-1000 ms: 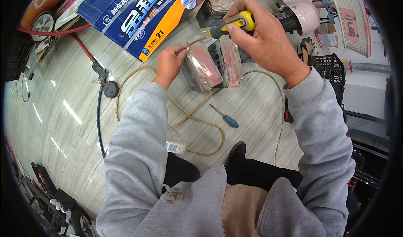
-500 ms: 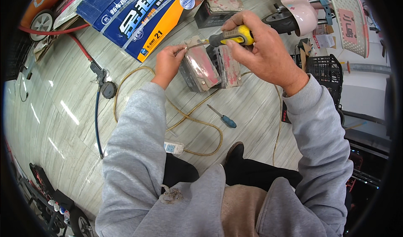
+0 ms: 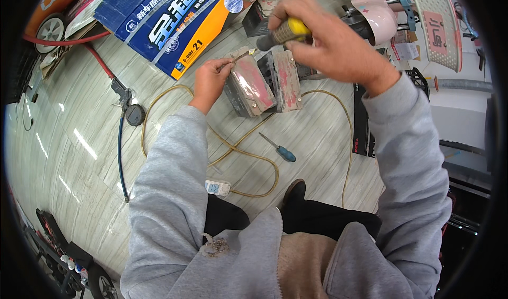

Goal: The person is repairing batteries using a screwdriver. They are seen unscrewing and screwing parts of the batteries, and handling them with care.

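Observation:
My right hand [image 3: 323, 45] grips a yellow-and-black handled screwdriver [image 3: 286, 33], blurred by motion, above the far end of two worn, dusty battery blocks. My left hand [image 3: 210, 82] is at the far left corner of the nearer-left block [image 3: 250, 84], fingers pinched on a thin, brownish metal strip [image 3: 242, 59] that lies across its end. The second block [image 3: 288, 84] stands close on its right; both tops are scuffed grey and pink. A blue-handled screwdriver [image 3: 286, 153] lies on the floor nearer to me.
A yellow cable [image 3: 277, 174] loops over the tiled floor to a white power strip [image 3: 218, 188]. Beyond stands a blue-and-orange carton [image 3: 174, 29]. An air hose with a gauge [image 3: 135, 115] lies left. At right are a black box [image 3: 362, 124] and a pink scooter part [image 3: 378, 18].
My right hand and the yellow-and-black screwdriver have moved up and slightly left, the screwdriver tilting. My left hand stays at the block's corner.

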